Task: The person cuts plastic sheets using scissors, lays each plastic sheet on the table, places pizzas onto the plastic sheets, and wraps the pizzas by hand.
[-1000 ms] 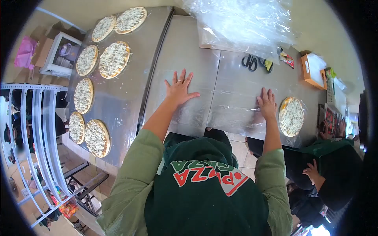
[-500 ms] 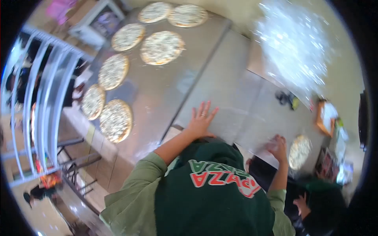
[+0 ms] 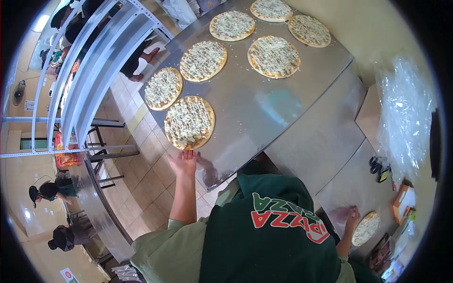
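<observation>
My left hand (image 3: 183, 162) is open, palm up, with its fingertips at the near edge of a cheese-topped pizza (image 3: 189, 123). That pizza lies by the left edge of the steel table (image 3: 236, 137), and several similar pizzas, such as one near the middle (image 3: 273, 57), lie farther back. Far to the right, my right hand (image 3: 352, 220) is low over another steel surface, fingers drawn together; what they hold, if anything, cannot be made out. Just beside it is a single pizza (image 3: 366, 229).
Clear plastic bags (image 3: 406, 118) are heaped at the right by a cardboard box (image 3: 369, 113). Black-handled items (image 3: 380, 168) and a wooden box (image 3: 403, 203) lie nearby. A metal shelf rack (image 3: 111, 61) stands left, with people beyond, one in a black cap (image 3: 49, 189).
My view has turned left. My left hand has moved from flat on the steel surface to the nearest pizza's edge, turning palm up. My right hand stays near the single pizza.
</observation>
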Motion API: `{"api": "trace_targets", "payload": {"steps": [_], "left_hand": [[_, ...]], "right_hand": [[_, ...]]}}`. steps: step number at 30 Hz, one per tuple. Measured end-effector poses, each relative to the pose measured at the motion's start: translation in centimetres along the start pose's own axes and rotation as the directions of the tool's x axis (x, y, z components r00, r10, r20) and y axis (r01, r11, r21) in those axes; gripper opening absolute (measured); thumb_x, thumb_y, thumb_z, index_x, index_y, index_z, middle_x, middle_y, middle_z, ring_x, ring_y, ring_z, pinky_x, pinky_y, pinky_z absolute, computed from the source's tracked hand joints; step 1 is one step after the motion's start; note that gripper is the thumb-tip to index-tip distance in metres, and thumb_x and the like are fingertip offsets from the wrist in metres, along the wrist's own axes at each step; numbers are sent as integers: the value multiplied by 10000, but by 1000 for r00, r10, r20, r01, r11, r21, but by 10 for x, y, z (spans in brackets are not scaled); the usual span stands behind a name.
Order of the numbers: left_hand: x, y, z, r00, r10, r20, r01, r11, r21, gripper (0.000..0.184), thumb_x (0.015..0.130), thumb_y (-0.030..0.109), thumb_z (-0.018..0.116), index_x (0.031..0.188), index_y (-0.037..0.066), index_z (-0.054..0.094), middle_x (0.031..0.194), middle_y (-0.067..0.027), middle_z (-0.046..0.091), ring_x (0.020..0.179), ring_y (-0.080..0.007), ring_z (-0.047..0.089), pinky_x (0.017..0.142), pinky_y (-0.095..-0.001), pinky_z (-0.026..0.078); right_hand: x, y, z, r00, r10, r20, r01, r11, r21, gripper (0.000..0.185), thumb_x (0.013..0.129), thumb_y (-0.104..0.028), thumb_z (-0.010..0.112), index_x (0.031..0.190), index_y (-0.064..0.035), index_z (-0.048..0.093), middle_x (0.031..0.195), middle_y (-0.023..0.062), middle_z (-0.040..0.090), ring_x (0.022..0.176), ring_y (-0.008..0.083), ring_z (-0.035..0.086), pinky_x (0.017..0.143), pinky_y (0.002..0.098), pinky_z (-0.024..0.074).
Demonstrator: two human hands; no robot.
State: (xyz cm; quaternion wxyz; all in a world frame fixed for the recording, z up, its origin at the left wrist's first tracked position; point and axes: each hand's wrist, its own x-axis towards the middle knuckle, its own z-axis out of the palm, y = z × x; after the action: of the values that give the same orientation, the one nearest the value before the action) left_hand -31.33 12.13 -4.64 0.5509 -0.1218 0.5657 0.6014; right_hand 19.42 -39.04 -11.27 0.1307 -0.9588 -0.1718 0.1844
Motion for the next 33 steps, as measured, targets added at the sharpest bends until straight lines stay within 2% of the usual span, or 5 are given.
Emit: {"api": "trace_targets", "payload": {"steps": [6,10,19,25,33], "left_hand": [[17,8,5,958,-92,273,129,984,-121,723,872,592,212,1266,11,385,1282,-149,405,1222,-294,349,1038,-491,224],[51,-2,22,719,-85,690,188,979,-75,541,910,412,263,1335,86,338,1411,-117,286,1287,-326,274,1044,-526,226],[78,-48,115,464,-108,879,134,990,52,510,909,406,339,1298,81,392,1320,-125,418,1204,-296,405,998,-476,345],[8,-130,108,234,-583,778,310,804,508,504,909,403,353,1294,80,398,1307,-124,434,1187,-285,425,979,-461,371],[-100,-323,34,-177,-931,320,397,230,888,498,909,399,372,1287,78,406,1289,-122,454,1165,-270,452,955,-442,407]], "right_hand": [[4,-12,-4,995,72,-68,-77,994,-73,459,841,-297,568,1244,-94,484,1109,186,519,1067,322,464,910,391,378],[13,-9,3,995,79,-63,-86,990,-108,493,810,-279,604,1240,-78,472,1135,197,485,1088,321,447,934,384,361],[8,-6,22,982,11,-188,-18,999,-31,467,808,-257,581,1227,-80,471,1184,198,451,1123,356,424,942,413,365],[-20,-47,8,923,157,-352,-141,987,71,492,807,-225,566,1256,-82,425,1137,206,459,1073,367,452,902,423,385],[-39,-38,17,874,133,-468,-64,985,160,438,838,-170,523,1254,-73,427,1133,175,476,1034,340,467,895,411,378]]}}
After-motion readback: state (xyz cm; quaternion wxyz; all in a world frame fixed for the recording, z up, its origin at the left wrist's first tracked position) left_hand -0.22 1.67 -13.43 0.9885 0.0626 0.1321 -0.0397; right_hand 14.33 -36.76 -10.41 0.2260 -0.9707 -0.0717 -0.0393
